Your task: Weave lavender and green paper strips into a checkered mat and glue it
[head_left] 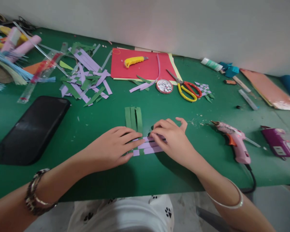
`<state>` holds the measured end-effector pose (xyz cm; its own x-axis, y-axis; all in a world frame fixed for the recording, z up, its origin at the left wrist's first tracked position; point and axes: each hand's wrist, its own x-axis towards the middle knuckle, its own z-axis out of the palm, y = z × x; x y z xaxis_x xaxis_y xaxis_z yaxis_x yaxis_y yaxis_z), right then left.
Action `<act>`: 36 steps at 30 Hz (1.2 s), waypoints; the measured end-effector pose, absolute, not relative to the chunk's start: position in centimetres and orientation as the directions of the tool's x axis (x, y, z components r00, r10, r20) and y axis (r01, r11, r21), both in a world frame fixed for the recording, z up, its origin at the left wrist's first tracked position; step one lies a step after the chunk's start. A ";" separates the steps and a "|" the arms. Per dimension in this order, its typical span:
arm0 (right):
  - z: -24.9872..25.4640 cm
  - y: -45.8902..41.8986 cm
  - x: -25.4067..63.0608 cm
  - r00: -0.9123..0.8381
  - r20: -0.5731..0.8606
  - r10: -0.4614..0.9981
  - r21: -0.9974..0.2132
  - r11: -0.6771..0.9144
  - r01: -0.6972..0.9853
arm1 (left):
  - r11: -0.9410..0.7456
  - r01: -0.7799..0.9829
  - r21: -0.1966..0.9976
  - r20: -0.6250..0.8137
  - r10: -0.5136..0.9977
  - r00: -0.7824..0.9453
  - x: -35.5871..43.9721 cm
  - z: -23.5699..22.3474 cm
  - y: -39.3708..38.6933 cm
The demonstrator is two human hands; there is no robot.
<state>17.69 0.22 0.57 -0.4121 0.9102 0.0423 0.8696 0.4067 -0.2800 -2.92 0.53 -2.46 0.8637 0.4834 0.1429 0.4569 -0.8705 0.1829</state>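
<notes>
Green table [159,174] fills the view, running up to a pale wall. Black phone [31,129] lies face up at the left, well apart from the hands. Red paper sheet [149,69] sits at the far middle with a yellow utility knife [134,61] on it. Heap of cut green and purple strips [85,75] lies left of the red sheet, beyond the phone. Pink glue gun [234,143] rests on the table to the right of the right hand, nozzle pointing left, cord trailing off the near edge. Scissors with red and yellow handles [187,88] lie just right of the red sheet, a small round tin [164,86] beside them. Left hand [113,146] lies flat, palm down, fingers together and stretched rightward, fingertips pressing on the woven paper piece [147,146]. Right hand [171,137] comes in from the right, fingers curled down, tips pinching at a purple strip on the top of the same piece. The woven piece lies on the table near the front edge, directly between the two hands and partly under both: its purple strips [149,149] run crosswise below the fingertips, its green strips [134,117] stick out away from the person, just beyond the left fingertips. Bracelet on each wrist.
</notes>
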 end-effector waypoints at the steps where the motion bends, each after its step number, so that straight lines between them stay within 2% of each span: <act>1: 0.6 0.3 17.8 -0.411 0.035 0.911 -0.290 0.402 0.868 | -0.870 0.457 0.183 0.142 0.484 0.864 -2.9 -2.5 0.5; 10: 1.1 1.3 19.5 -0.313 0.055 0.948 -0.337 0.313 0.888 | -0.879 0.445 0.169 0.183 0.472 0.863 -3.0 -2.6 0.6; 17: 0.8 0.8 18.8 -0.511 -0.018 0.860 -0.301 0.482 0.822 | -0.894 0.437 0.098 0.209 0.448 0.869 -2.9 -2.7 0.5; 25: -0.3 0.8 18.4 -0.521 -0.005 0.854 -0.333 0.490 0.806 | -0.892 0.444 0.082 0.224 0.450 0.864 -2.9 -2.7 0.4; 27: -0.3 0.8 18.2 -0.524 -0.003 0.851 -0.292 0.501 0.815 | -0.891 0.446 0.089 0.218 0.454 0.864 -2.9 -2.7 0.4; 33: -0.4 0.5 17.9 -0.569 0.100 0.816 -0.027 0.574 0.818 | -0.889 0.449 0.083 0.204 0.456 0.866 -2.8 -2.6 0.5; 36: -0.6 0.3 18.0 -0.605 0.131 0.785 0.053 0.604 0.795 | -0.892 0.445 0.082 0.214 0.452 0.866 -2.9 -2.5 0.5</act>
<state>17.96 0.32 -0.58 -0.6051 0.7854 0.1306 0.7953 0.6039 0.0531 -2.86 0.47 -2.55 0.8662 0.4515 0.2143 0.4446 -0.8919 0.0822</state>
